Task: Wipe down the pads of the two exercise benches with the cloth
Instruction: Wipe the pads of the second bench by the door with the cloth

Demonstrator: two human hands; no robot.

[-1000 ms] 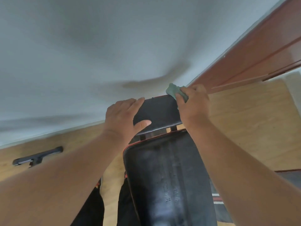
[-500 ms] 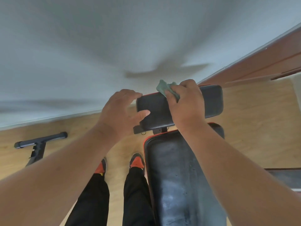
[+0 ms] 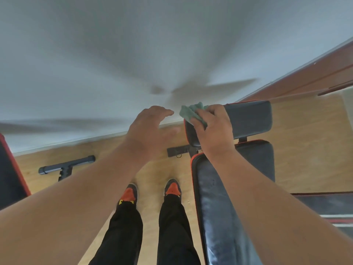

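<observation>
A black exercise bench with red piping stands at the right: a small head pad (image 3: 248, 119) at the far end and a long back pad (image 3: 215, 203) nearer me. My right hand (image 3: 214, 131) presses a green cloth (image 3: 191, 112) against the left end of the head pad. My left hand (image 3: 150, 127) hovers off the pad to its left, fingers apart, holding nothing. The edge of a second black and red pad (image 3: 9, 173) shows at the far left.
I stand on a wooden floor (image 3: 305, 150) close to a white wall (image 3: 133, 54), my legs and orange-toed shoes (image 3: 172, 188) beside the bench. A black bench foot bar (image 3: 66, 166) lies left. A brown door (image 3: 315, 77) is at the upper right; a dark mat (image 3: 328, 205) lies right.
My left hand has let go of the head pad and moved off to the left. The view has shifted left, so the bench now sits further right. My right hand keeps the cloth at the pad's left end.
</observation>
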